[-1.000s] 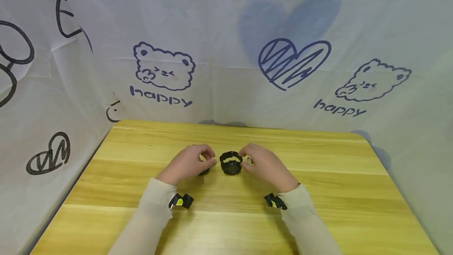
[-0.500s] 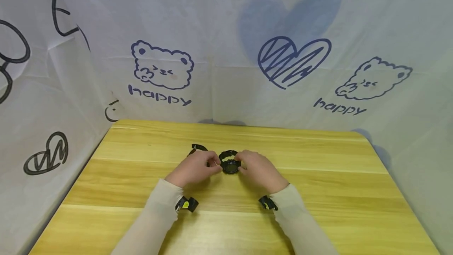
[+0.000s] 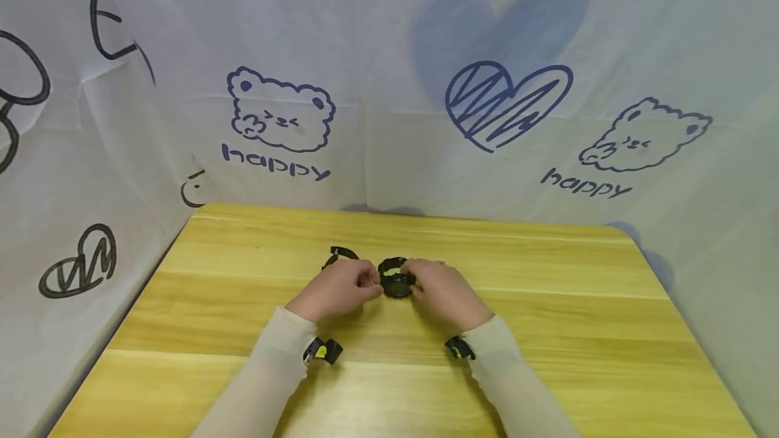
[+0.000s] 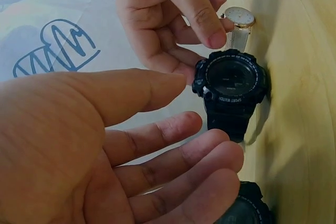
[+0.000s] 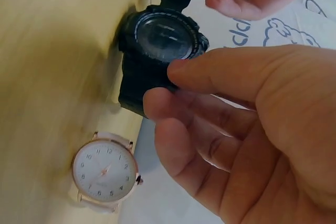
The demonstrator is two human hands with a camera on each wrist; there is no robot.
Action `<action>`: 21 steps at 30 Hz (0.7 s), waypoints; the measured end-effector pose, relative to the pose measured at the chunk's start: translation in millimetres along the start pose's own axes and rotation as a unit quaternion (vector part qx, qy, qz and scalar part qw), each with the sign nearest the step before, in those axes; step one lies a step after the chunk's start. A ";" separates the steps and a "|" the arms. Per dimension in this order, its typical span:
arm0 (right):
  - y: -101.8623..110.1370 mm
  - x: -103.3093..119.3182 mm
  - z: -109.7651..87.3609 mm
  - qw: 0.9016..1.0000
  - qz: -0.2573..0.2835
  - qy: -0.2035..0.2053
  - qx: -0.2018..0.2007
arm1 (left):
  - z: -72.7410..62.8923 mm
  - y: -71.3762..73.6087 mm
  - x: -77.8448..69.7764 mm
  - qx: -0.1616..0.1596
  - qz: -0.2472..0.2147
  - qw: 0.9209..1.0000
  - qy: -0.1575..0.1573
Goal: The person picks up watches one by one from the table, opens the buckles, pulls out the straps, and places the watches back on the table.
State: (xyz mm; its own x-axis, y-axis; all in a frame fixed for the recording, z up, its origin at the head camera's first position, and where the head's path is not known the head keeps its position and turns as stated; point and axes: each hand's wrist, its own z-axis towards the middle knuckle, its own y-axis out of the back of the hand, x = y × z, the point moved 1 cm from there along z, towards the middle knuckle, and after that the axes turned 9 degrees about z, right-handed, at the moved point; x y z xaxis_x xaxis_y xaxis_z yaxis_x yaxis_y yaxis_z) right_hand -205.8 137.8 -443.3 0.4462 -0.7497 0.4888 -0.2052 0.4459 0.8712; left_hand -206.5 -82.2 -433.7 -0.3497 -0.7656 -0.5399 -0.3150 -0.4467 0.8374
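A black sport watch (image 3: pixel 398 286) rests on the table, its strap forming a loop. My right hand (image 3: pixel 447 293) pinches its right side between thumb and index finger; in the right wrist view the thumb tip (image 5: pixel 181 72) meets the edge of the watch (image 5: pixel 163 38). My left hand (image 3: pixel 337 289) is at the watch's left side, thumb and fingers (image 4: pixel 173 124) extended and parted; whether they touch is unclear. Behind the left hand lies a second black watch (image 3: pixel 343 252), partly hidden. A white-dial watch with a rose-gold case (image 5: pixel 105 171) lies beside the right hand.
The yellow wood-grain table (image 3: pixel 389 370) spreads around the hands. White cloth (image 3: pixel 389 32) with bear and heart drawings hangs behind it and at the sides. Each wrist carries a small black camera (image 3: pixel 322 350) on a strap.
Both hands have moved inward to the middle watch, the left one going right and the right one left. The second black watch shows more behind the left hand. Little differs over the last half second.
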 end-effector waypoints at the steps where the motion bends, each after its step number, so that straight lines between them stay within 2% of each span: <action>1: 0.2 -0.9 -0.3 1.000 0.001 0.003 -0.002 | 0.3 -0.3 -0.2 0.001 -0.001 1.000 0.003; 6: 0.9 -4.1 -0.4 1.000 0.001 0.009 0.004 | -0.6 0.5 -2.3 0.003 0.002 1.000 0.007; 14: 3.4 -3.8 1.1 0.999 0.012 -0.017 0.038 | -0.3 2.1 -2.7 0.007 0.007 1.000 0.006; 21: 3.8 -2.9 1.4 0.998 0.029 -0.014 0.054 | -0.8 1.2 -2.5 0.012 0.002 1.000 0.005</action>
State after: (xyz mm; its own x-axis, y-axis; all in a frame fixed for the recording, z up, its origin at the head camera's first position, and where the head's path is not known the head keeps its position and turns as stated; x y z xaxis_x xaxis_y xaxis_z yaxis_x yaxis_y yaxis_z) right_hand -209.2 141.0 -441.3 0.4066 -0.7383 0.5381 -0.3226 0.4351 0.8406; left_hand -205.3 -81.2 -431.2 -0.3423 -0.7718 -0.5359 -0.3341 -0.4331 0.8371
